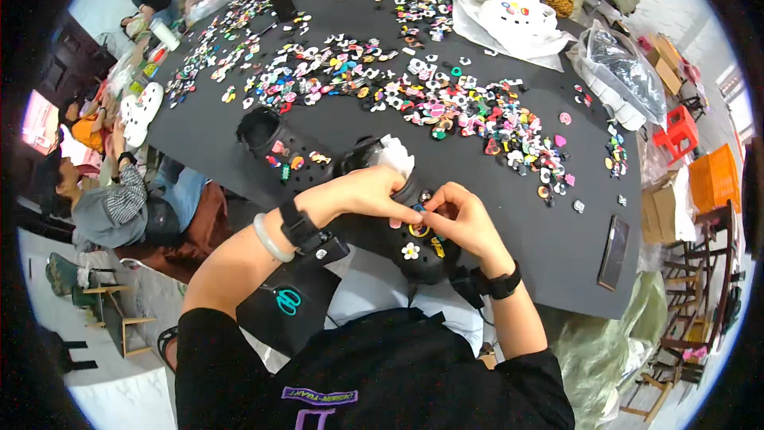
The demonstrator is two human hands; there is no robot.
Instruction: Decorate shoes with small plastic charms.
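A black clog (428, 268) is tilted toward me at the near table edge, white stuffing (395, 154) by its opening. Shoe charms sit on its upper, among them a white flower charm (410, 251) and a yellow one (437, 247). My left hand (374, 189) is closed on the clog, its thumb on the upper and the other fingers mostly hidden. Thumb and forefinger of my right hand (457, 219) pinch a small charm against the upper, beside my left thumb; the fingers cover most of it. To the left stands another black clog (274, 147) with several colourful charms.
Many loose charms (446, 99) spread across the black table (549, 251). A phone (613, 252) lies near the right edge. White clogs (517, 20) rest on plastic at the back, another white clog (142, 114) at the left edge. A person (111, 199) sits at the left.
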